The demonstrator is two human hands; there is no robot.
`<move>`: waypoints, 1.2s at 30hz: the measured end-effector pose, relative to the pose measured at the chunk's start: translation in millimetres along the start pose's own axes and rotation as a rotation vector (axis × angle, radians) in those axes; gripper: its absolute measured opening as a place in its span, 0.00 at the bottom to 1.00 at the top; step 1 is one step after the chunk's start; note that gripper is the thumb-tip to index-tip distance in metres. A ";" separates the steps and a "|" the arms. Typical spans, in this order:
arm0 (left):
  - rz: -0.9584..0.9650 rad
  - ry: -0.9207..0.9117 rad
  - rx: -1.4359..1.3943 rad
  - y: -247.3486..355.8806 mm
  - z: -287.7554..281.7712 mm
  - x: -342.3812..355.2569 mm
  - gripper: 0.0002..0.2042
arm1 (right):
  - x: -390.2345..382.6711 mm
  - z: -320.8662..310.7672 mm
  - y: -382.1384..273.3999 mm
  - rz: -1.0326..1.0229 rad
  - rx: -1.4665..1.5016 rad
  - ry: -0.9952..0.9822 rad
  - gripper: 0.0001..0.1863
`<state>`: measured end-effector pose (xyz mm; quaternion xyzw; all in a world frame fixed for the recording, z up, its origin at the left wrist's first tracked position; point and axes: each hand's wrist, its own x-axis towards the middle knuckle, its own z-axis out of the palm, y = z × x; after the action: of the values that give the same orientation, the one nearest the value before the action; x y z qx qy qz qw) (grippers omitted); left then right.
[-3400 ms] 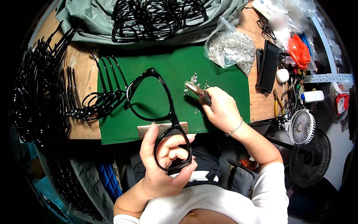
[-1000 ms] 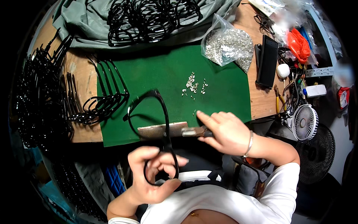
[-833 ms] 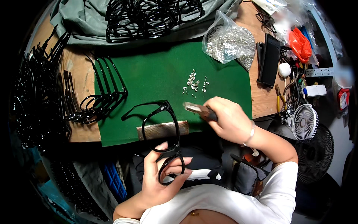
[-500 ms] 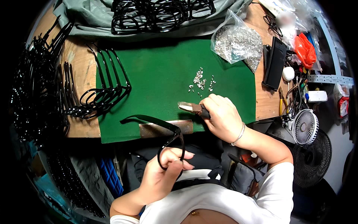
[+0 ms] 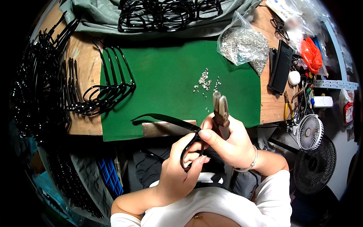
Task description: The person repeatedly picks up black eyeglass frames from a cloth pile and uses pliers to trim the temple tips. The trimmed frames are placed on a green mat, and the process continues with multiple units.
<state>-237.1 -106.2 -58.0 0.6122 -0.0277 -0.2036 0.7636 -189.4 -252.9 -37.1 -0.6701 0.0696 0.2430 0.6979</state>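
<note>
My left hand (image 5: 177,170) is closed round a black glasses frame (image 5: 168,119), its rim among the fingers and a temple arm stretched out over the green mat (image 5: 159,75). My right hand (image 5: 230,142) grips metal pliers (image 5: 221,111), jaws pointing up, and its thumb presses on the frame's corner near the hinge. Beyond the pliers lie small silvery bits (image 5: 205,84) on the mat. Near the front edge of the mat is a worn, textured metal bar (image 5: 151,130), partly behind the frame.
Black frames stand in a row (image 5: 113,90), pile at the left (image 5: 41,87) and on grey cloth (image 5: 159,15). A bag of silvery bits (image 5: 238,43), black phone (image 5: 280,66), yellow-handled pliers (image 5: 287,106), cables, white fan (image 5: 310,130) and black fan (image 5: 314,164) fill the right side.
My hands have come together. The right one has turned the pliers from pointing left to upright, its thumb now on the frame. The left hand and frame have moved right.
</note>
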 end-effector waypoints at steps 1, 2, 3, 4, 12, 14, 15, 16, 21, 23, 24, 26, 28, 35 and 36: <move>-0.018 -0.011 -0.043 1.3 -0.4 -0.3 0.25 | 0.9 -0.1 -1.5 0.060 0.057 -0.029 0.08; -0.035 -0.022 -0.087 2.5 -1.1 -0.8 0.25 | 3.2 -1.2 -4.5 0.120 0.113 -0.059 0.08; -0.052 -0.033 -0.134 3.2 -1.5 -0.7 0.25 | 5.7 -3.2 -6.9 0.183 0.166 -0.086 0.08; -0.082 -0.044 -0.144 6.6 -3.7 0.3 0.25 | 7.9 -6.3 -8.8 0.247 0.201 -0.151 0.09; -0.237 -0.151 -0.426 39.3 -19.1 -8.7 0.25 | 5.1 -6.8 -27.8 0.284 0.231 -0.321 0.11; -0.267 -0.151 -0.469 45.8 -25.3 -12.1 0.25 | 2.9 -6.6 -36.4 0.243 0.134 -0.317 0.11; -0.265 -0.138 -0.509 45.9 -29.1 -15.0 0.25 | 0.7 -9.4 -39.4 0.243 0.080 -0.313 0.11; -0.279 -0.153 -0.505 48.7 -33.0 -15.1 0.24 | 0.6 -15.5 -42.5 0.177 -0.116 -0.318 0.11; -0.352 -0.199 -0.514 51.0 -41.4 -16.6 0.21 | -11.1 -27.6 -39.9 0.229 -0.577 -0.626 0.19; -0.351 -0.231 -0.495 51.9 -41.2 -14.2 0.20 | -9.4 -24.9 -48.9 0.179 -0.573 -0.651 0.20; -0.351 -0.236 -0.485 51.3 -40.3 -13.9 0.20 | -7.6 -24.9 -49.8 0.166 -0.575 -0.658 0.20; -0.352 -0.246 -0.460 50.6 -41.0 -15.3 0.19 | -6.8 -24.0 -47.5 0.141 -0.607 -0.676 0.20; -0.356 -0.246 -0.453 50.2 -40.7 -15.7 0.19 | -3.6 -21.9 -54.4 0.131 -0.664 -0.694 0.16; -0.400 -0.212 -0.412 48.5 -35.3 -16.6 0.19 | -6.8 -17.3 -48.0 0.011 -0.904 -0.566 0.19; -0.399 -0.198 -0.403 48.8 -33.4 -16.2 0.19 | -8.9 -16.1 -46.5 -0.046 -0.970 -0.513 0.19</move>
<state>-228.6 -61.6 -16.7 0.4187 0.0598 -0.4096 0.8083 -173.3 -270.0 7.1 -0.8356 -0.2376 0.3875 0.3086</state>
